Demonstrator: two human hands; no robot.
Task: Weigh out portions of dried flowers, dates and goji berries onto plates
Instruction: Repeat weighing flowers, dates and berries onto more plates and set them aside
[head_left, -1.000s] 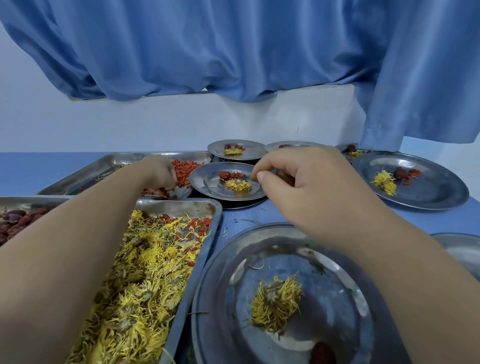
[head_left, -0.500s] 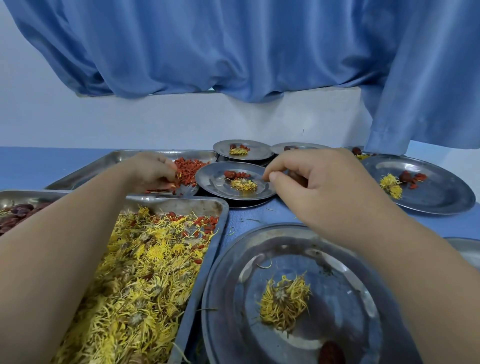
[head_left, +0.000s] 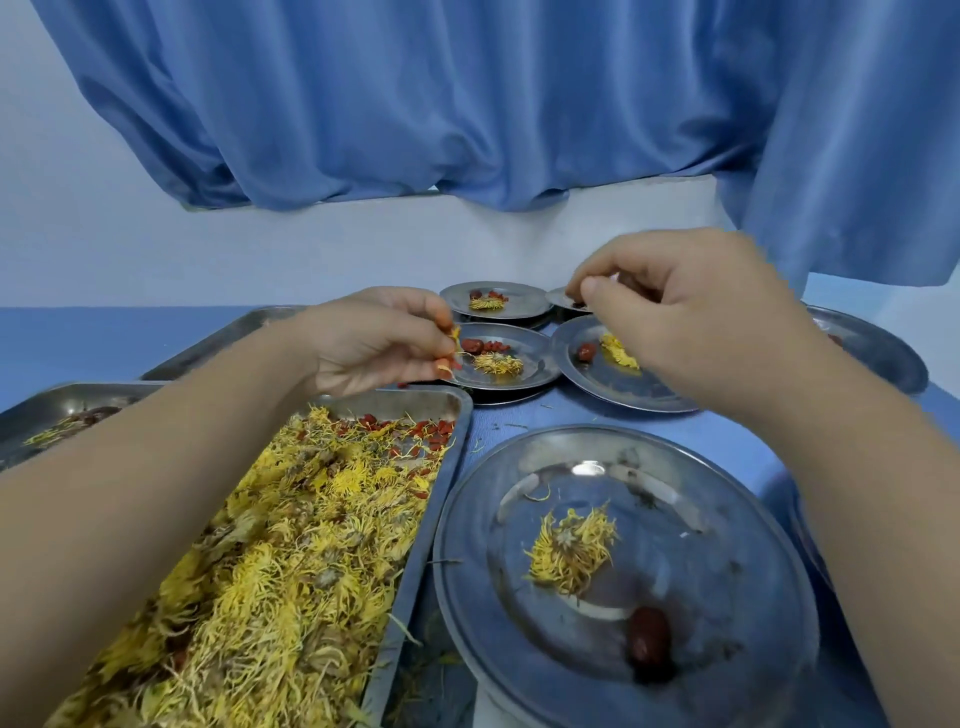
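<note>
Up from the goji tray (head_left: 218, 340), left hand (head_left: 374, 345) pinches goji berries (head_left: 445, 368) at the rim of a plate (head_left: 537, 375); right hand (head_left: 691, 317), raised toward the tabletop's far edge, grip pinched, contents unclear.

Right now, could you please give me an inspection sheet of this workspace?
Surface: blue table, crowded.
Job's things: tray of dried flowers; near plate holds one flower and one date only; middle plate has all three.
Clutter: loose petals on the table; goji berries mixed into the flower tray.
Hands: left hand pinches goji berries at the middle plate's edge; right hand curled above the far plates, contents unclear.
Cables: nothing seen.
Surroundings: blue curtain, white wall.
</note>
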